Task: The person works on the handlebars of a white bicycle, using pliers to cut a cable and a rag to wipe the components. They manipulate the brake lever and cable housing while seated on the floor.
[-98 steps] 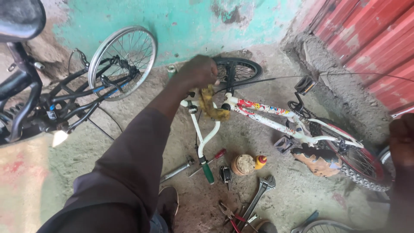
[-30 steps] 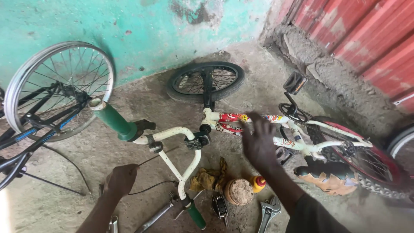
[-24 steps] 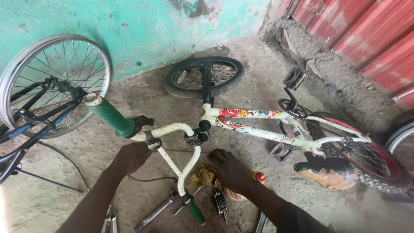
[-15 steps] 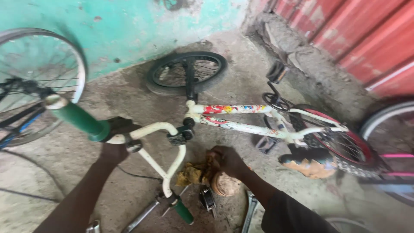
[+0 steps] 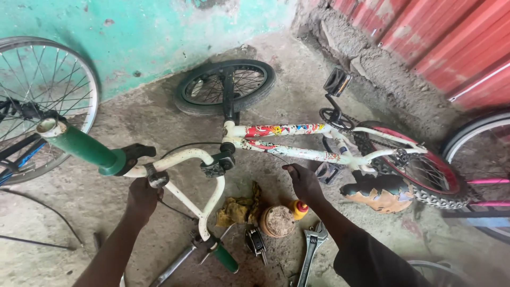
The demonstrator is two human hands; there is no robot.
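A small white bicycle with coloured stickers on its frame (image 5: pixel 297 151) lies on its side on the concrete. My left hand (image 5: pixel 142 194) grips its white handlebar (image 5: pixel 183 157) just below the brake lever, near the green grip (image 5: pixel 82 146). My right hand (image 5: pixel 304 180) hovers under the frame's lower tube with the thumb raised towards it; I cannot tell if it touches. The front wheel (image 5: pixel 226 85) lies flat near the wall, and the rear wheel (image 5: pixel 419 170) with chain and pedal (image 5: pixel 337 82) sits to the right.
On the ground between my arms lie a yellow rag (image 5: pixel 239 210), a round tin (image 5: pixel 279 220), a small orange-capped bottle (image 5: pixel 300 208), a wrench (image 5: pixel 313 242) and other tools. Another bicycle's wheel (image 5: pixel 48 101) stands at the left by the green wall. A red corrugated wall (image 5: pixel 441 37) rises at the right.
My left hand has taken hold of the handlebar. My right hand dropped from the frame to the ground items, then rose again to just under the frame. The view shifted closer.
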